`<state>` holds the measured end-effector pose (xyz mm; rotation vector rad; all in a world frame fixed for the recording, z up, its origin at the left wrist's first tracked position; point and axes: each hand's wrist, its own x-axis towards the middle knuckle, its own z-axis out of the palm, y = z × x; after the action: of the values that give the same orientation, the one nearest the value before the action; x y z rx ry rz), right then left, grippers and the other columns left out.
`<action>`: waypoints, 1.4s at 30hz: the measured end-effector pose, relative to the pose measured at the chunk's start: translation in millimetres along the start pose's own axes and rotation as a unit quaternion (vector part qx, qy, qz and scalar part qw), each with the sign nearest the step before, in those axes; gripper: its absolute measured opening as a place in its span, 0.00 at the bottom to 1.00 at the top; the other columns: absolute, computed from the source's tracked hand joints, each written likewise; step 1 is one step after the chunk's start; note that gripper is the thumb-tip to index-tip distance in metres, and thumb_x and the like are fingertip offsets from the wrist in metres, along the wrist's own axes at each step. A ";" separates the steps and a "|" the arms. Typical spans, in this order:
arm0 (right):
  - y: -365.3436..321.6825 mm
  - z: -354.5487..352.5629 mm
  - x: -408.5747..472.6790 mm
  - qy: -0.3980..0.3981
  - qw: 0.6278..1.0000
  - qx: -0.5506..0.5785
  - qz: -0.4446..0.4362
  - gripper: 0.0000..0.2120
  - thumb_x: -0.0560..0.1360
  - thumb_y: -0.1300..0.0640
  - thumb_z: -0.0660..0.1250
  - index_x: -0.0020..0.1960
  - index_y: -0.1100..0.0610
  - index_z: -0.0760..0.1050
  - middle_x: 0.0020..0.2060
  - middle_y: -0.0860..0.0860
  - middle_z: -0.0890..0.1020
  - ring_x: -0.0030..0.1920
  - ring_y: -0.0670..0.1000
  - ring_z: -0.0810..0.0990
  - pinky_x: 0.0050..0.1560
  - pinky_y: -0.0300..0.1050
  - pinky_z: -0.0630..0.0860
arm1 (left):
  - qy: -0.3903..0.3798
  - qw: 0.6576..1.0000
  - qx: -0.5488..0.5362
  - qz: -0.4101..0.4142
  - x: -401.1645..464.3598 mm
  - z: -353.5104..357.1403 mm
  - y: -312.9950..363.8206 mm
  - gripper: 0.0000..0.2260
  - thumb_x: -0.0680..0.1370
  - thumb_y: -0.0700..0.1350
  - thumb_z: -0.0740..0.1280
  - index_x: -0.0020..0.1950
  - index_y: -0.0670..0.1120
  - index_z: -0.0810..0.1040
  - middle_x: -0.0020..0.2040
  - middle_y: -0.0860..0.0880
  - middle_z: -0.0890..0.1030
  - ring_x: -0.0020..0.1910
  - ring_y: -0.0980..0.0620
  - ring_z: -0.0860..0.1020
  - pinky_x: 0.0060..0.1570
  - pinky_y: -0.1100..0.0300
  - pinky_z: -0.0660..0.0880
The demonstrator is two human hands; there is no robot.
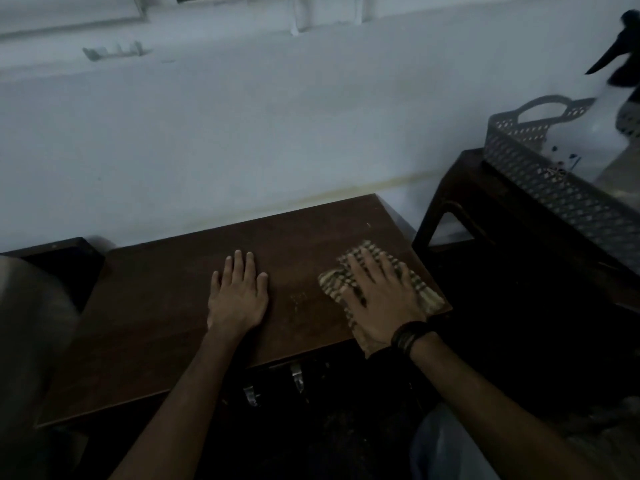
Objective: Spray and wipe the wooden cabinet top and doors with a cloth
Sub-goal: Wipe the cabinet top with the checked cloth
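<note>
My right hand (377,299) lies flat on the checked cloth (419,284), fingers straight and spread, pressing it down on the wooden cabinet top (166,327). The cloth sits at about three o'clock on the top, close to its right edge, bunched under my palm with crumpled folds showing past my fingertips and on both sides of my hand. A dark wristband (408,337) wraps my right wrist.

My left hand (239,296) rests palm down on the bare wood near the middle of the top, fingers straight and close together, holding nothing. It is well apart from the cloth, at about nine o'clock from it.

The cabinet top is dark brown and stands against a pale wall (242,133) at twelve o'clock. Below its front edge, at six o'clock, two small metal handles (298,375) show on the cabinet front, which is too dark to read further.

At three o'clock, just beside the cabinet, stands a darker wooden stand (460,188) carrying a grey perforated metal tray (540,178) with a looped handle. At the far upper right, about two o'clock, a dark trigger sprayer head (620,53) shows at the edge of the view; its body is blurred.

At nine o'clock a small dark shelf (65,261) sits beside the cabinet against the wall.
</note>
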<state>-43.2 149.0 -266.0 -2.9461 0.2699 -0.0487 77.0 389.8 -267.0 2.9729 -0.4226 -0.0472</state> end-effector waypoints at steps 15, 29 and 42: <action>12.3 -7.2 99.2 -0.017 0.999 -0.011 0.038 0.32 0.80 0.35 0.44 0.81 0.45 0.45 0.81 0.50 0.46 0.80 0.58 0.46 0.76 0.64 0.41 | -0.015 1.000 -0.017 0.000 15.2 -2.3 25.2 0.31 0.83 0.59 0.43 0.82 0.44 0.45 0.82 0.45 0.44 0.81 0.48 0.42 0.78 0.45 0.41; 34.5 -5.6 41.9 -0.019 0.999 -0.008 0.026 0.36 0.77 0.28 0.43 0.80 0.43 0.42 0.81 0.48 0.44 0.80 0.57 0.43 0.77 0.62 0.40 | -0.041 0.999 -0.032 0.012 39.8 -1.2 52.7 0.31 0.84 0.60 0.42 0.81 0.43 0.43 0.82 0.45 0.41 0.80 0.48 0.39 0.77 0.45 0.38; 22.9 -9.5 174.2 -0.043 0.993 -0.039 -0.101 0.34 0.80 0.48 0.51 0.81 0.49 0.41 0.81 0.47 0.43 0.80 0.53 0.42 0.78 0.60 0.41 | 0.019 0.962 -0.163 0.220 105.4 14.2 121.3 0.29 0.83 0.59 0.39 0.82 0.49 0.49 0.82 0.51 0.49 0.80 0.55 0.47 0.79 0.47 0.49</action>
<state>123.5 93.3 -258.1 -3.0314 -0.0406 0.0624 144.1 243.1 -265.2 2.4932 -0.9567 -0.0103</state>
